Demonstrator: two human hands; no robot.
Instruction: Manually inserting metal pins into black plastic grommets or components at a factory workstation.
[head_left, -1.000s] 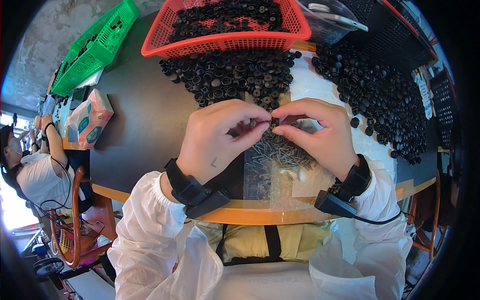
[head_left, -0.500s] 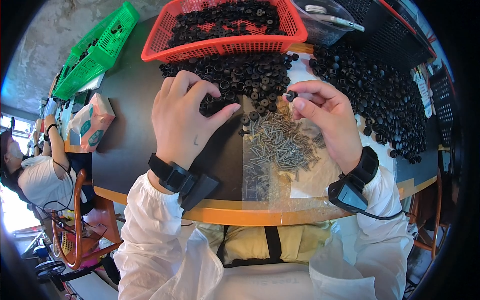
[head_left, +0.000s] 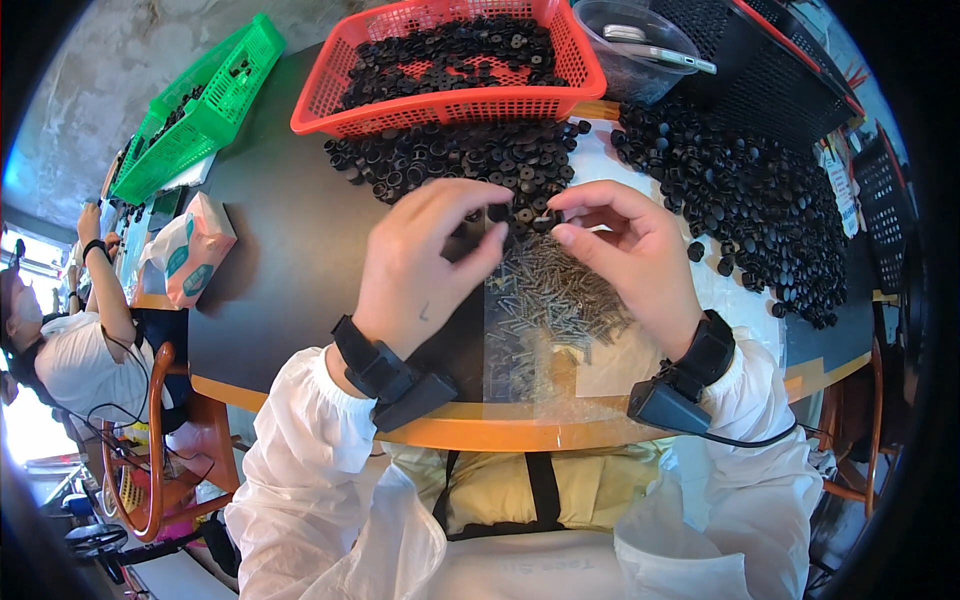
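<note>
Between the thumb and fingers of my left hand (head_left: 415, 255) is a small black plastic cap (head_left: 498, 212). My right hand (head_left: 645, 260) pinches a black washer-like piece (head_left: 557, 216) with a metal screw (head_left: 543, 219) sticking out of it toward the left. The two pieces face each other a short gap apart. Under my hands lies a heap of metal screws (head_left: 555, 300) on clear plastic and paper. Beyond them spreads a pile of black rings and holed discs (head_left: 470, 155).
A red basket (head_left: 450, 108) of black parts stands behind the pile. Right of it are a clear tub (head_left: 635, 75) holding phone-like devices, black crates (head_left: 745, 70) and many black caps (head_left: 750, 200). On the left are a tissue pack (head_left: 198, 250), a green basket (head_left: 205, 120) and a seated person (head_left: 90, 350).
My left hand has moved right from the ring pile and now pinches a black cap. My right hand has shifted left, bringing its screw and black piece closer to the cap.
</note>
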